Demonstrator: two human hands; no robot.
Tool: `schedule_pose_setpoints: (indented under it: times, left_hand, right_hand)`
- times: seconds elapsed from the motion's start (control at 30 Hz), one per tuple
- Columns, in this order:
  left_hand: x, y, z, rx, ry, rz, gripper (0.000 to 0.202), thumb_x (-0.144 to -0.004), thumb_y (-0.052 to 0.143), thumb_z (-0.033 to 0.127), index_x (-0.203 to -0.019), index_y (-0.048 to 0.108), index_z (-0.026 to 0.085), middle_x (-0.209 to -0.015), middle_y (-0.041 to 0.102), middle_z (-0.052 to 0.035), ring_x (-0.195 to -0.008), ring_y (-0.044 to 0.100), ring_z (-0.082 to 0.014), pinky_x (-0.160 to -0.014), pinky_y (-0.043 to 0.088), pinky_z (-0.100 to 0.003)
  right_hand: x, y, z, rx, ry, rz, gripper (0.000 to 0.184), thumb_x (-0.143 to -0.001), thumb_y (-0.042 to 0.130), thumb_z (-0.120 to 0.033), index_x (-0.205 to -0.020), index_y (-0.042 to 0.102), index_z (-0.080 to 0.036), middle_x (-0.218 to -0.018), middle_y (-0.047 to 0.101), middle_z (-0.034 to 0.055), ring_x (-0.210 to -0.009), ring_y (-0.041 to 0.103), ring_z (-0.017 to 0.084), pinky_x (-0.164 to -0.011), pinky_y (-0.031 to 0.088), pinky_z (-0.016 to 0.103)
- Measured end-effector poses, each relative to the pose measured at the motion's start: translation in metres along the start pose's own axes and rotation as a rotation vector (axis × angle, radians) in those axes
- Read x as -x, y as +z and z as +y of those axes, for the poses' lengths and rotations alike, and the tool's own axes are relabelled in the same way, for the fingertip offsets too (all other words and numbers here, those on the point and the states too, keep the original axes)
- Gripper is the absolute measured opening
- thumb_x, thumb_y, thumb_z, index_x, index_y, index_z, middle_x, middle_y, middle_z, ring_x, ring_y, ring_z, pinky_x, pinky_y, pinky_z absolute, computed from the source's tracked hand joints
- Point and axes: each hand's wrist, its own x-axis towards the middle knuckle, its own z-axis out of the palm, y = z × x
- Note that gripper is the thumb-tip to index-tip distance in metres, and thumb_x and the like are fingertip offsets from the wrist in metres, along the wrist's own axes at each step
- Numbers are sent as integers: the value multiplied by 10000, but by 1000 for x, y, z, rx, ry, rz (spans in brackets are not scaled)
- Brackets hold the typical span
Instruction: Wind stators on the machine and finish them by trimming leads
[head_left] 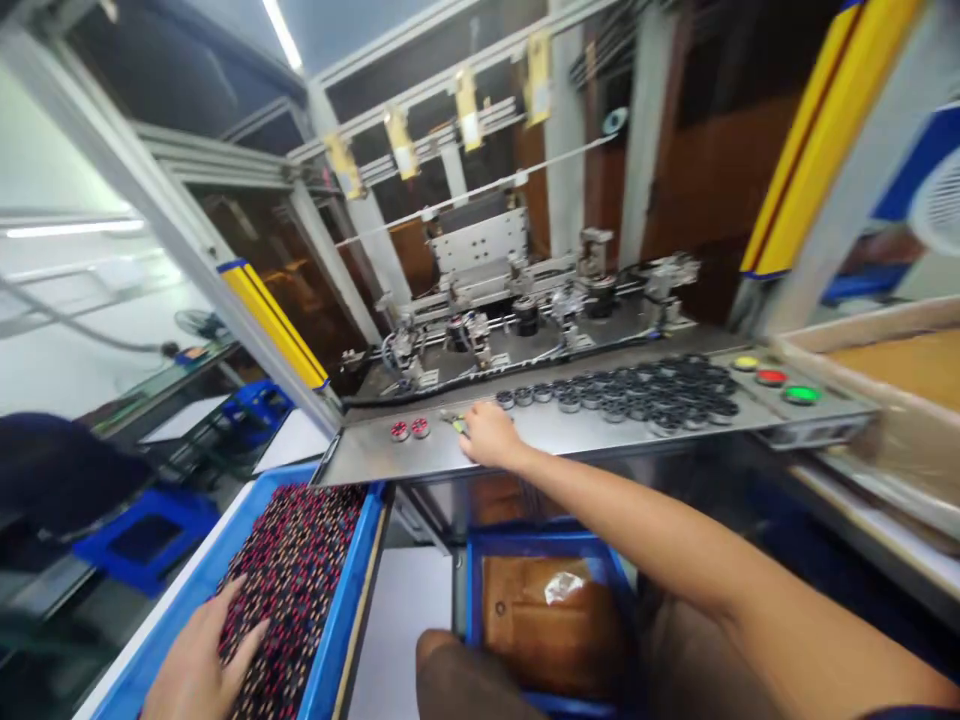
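Note:
My left hand (196, 655) is at the lower left, fingers spread, over a blue bin (321, 660) full of small dark, red and tan parts (292, 560). It holds nothing that I can see. On the metal ledge, my right hand (491, 435) is closed around a small hand tool with yellow-green on its handle (457, 424); blur hides its exact kind. Left of that tool, two round parts with red centres (409, 430) sit side by side. To the right of the hand, many round black-and-silver parts (645, 393) stand in a dense group.
Behind the ledge (360, 455) stands a machine with several stations (525, 315) inside a metal frame. Yellow bars (274, 325) flank the opening. Yellow, red and green buttons (771, 377) are at the ledge's right end. A blue crate with cardboard (517, 600) is below.

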Motion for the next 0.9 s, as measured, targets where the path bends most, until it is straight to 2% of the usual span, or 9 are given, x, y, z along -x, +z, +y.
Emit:
schedule_pose_setpoints:
  times: [0.07, 0.17, 0.27, 0.33, 0.47, 0.57, 0.73, 0.9]
  left_hand:
    - [-52, 15, 41, 113, 47, -10, 459, -752, 587, 476, -1087, 625, 165, -1103, 718, -187, -1050, 672, -393, -989, 482, -538]
    - [-128, 48, 96, 294, -15, -90, 390, -799, 594, 400, -1108, 637, 166, -1125, 706, -153, -1147, 607, -391, -1044, 403, -580]
    - [-187, 83, 127, 476, -102, -191, 328, -887, 605, 334, -1159, 607, 150, -1126, 681, -103, -1068, 643, -272, -977, 472, -527]
    - [-209, 101, 139, 604, -134, -280, 331, -910, 603, 320, -1197, 585, 158, -1166, 654, -90, -1007, 655, -227, -886, 537, -462]
    - [-221, 118, 153, 806, -153, -408, 345, -911, 611, 301, -1226, 573, 165, -1196, 637, -92, -987, 658, -216, -827, 570, -425]
    - [-217, 121, 159, 889, -203, -404, 333, -907, 617, 288, -1213, 579, 162, -1161, 647, -84, -961, 661, -209, -817, 571, -418]
    - [-204, 116, 164, 977, -362, -284, 310, -902, 623, 277, -1186, 586, 157, -1125, 646, -75, -931, 655, -198, -793, 569, -400]
    - [-187, 86, 175, 1128, -477, -89, 323, -914, 606, 286, -1211, 569, 165, -1155, 631, -80, -913, 654, -190, -753, 578, -375]
  right_hand:
    - [2, -3, 0, 29, -2, -4, 309, -933, 598, -354, -1170, 604, -156, -1221, 613, 91, -1085, 610, 232, -926, 516, 457]
    - [6, -3, 1, 109, -25, -28, 313, -936, 592, -362, -1174, 601, -158, -1215, 615, 88, -1075, 615, 230, -912, 524, 453]
    - [9, 1, 4, 156, -61, -46, 314, -938, 588, -370, -1169, 602, -159, -1208, 617, 87, -1069, 616, 228, -909, 524, 449]
    - [8, 3, 5, 157, -79, -46, 308, -939, 585, -372, -1162, 605, -160, -1203, 619, 86, -1065, 616, 225, -908, 524, 446]
    - [7, 6, 7, 131, -100, -26, 301, -936, 589, -371, -1147, 610, -157, -1193, 622, 84, -1064, 615, 225, -908, 521, 446]
    - [7, 7, 7, 112, -120, -20, 293, -934, 593, -371, -1130, 616, -155, -1179, 627, 82, -1058, 617, 223, -905, 522, 443]
    - [7, 9, 7, 42, -137, -34, 289, -931, 599, -366, -1125, 619, -153, -1174, 632, 80, -1060, 618, 223, -911, 520, 447]
    - [5, 13, 6, -97, -140, -8, 277, -927, 605, -353, -1121, 624, -155, -1192, 630, 81, -1088, 610, 232, -943, 502, 472]
